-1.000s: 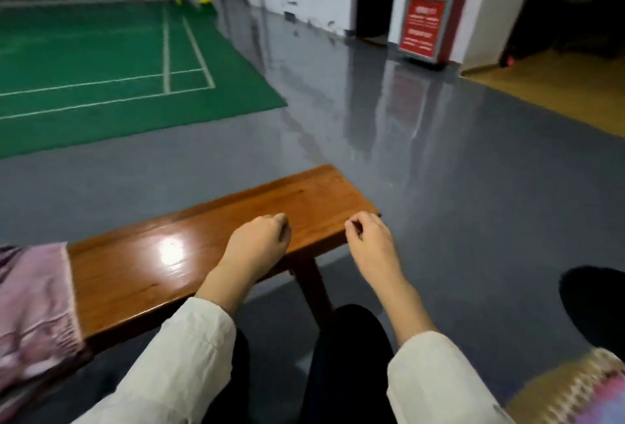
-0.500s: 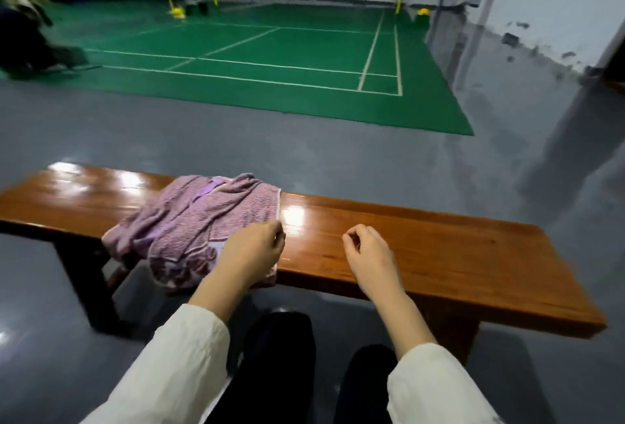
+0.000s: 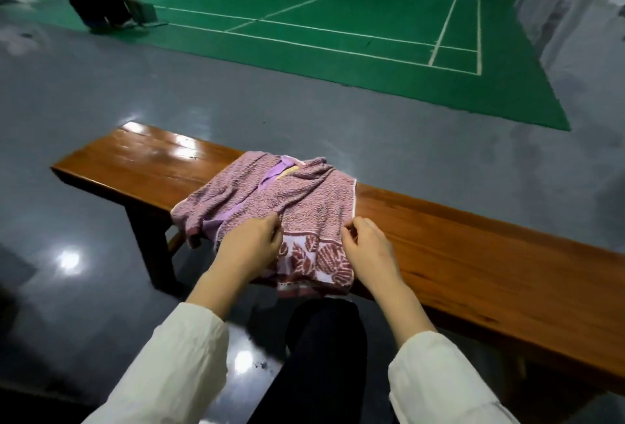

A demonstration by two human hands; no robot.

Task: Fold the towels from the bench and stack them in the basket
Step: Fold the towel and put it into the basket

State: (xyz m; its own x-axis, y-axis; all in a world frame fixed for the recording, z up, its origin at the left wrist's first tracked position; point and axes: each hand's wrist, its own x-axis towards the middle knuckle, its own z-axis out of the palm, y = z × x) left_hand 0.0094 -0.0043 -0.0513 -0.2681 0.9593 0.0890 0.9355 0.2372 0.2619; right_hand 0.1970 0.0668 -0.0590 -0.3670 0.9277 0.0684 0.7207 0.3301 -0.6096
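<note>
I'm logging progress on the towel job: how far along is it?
Nothing looks done: the towels lie crumpled in a heap on the bench, none folded. In hand: the left hand and right hand are on the heap's near edge; a grip is unclear. Left: all folding and stacking; no basket is in view.

Nubbly pink terry-cloth towel (image 3: 270, 200) on a glossy varnished wooden bench (image 3: 473, 254); shiny smooth grey floor (image 3: 304, 109); matt green court (image 3: 338, 10); soft white cloth sleeves (image 3: 176, 362)
</note>
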